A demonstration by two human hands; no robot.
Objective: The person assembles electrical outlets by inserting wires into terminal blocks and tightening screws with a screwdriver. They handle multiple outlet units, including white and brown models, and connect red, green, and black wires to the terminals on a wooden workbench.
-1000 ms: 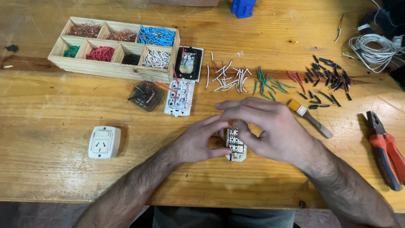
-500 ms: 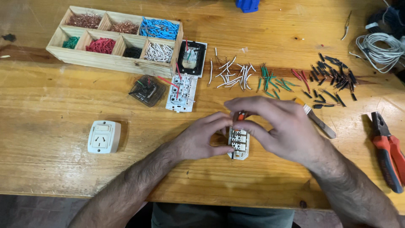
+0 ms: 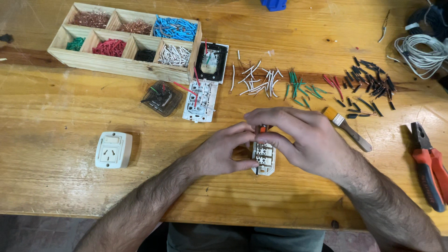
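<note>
On the wooden workbench, near its front edge, both hands are working a white socket module: the left hand is curling closed on its left side, steadying it, while the right hand is pinching its fingertips over the top end. A short red wire piece is showing there; judged, a wiring step is underway, and the next move is calling for a steady, square push.

This is a workshop bench for electrical work. A worn wooden table carries a wooden tray of sorted wire offcuts, loose rows of cut wires, red-handled pliers, a small brush, a cable coil and wall sockets.
</note>
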